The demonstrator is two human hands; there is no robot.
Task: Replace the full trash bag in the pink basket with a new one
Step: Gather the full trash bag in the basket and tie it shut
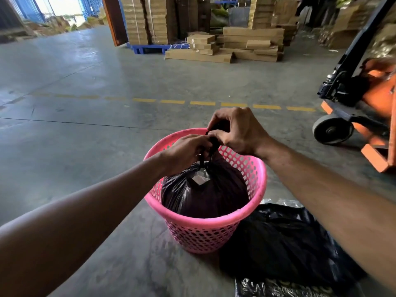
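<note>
A pink perforated basket (205,228) stands on the concrete floor in front of me. Inside it sits a full black trash bag (205,196), bulging and gathered to a neck at the top, with a pale angular piece showing just under the neck. My left hand (186,152) grips the twisted neck from the left. My right hand (235,131) pinches the upper end of the same neck just above and to the right. Loose black plastic bags (285,239) lie flat on the floor against the basket's right side.
An orange pallet jack (360,112) with a grey wheel stands close at the right. A yellow dashed line (203,103) crosses the floor beyond the basket. Flat cardboard boxes (235,46) and a blue pallet (147,48) are stacked at the back.
</note>
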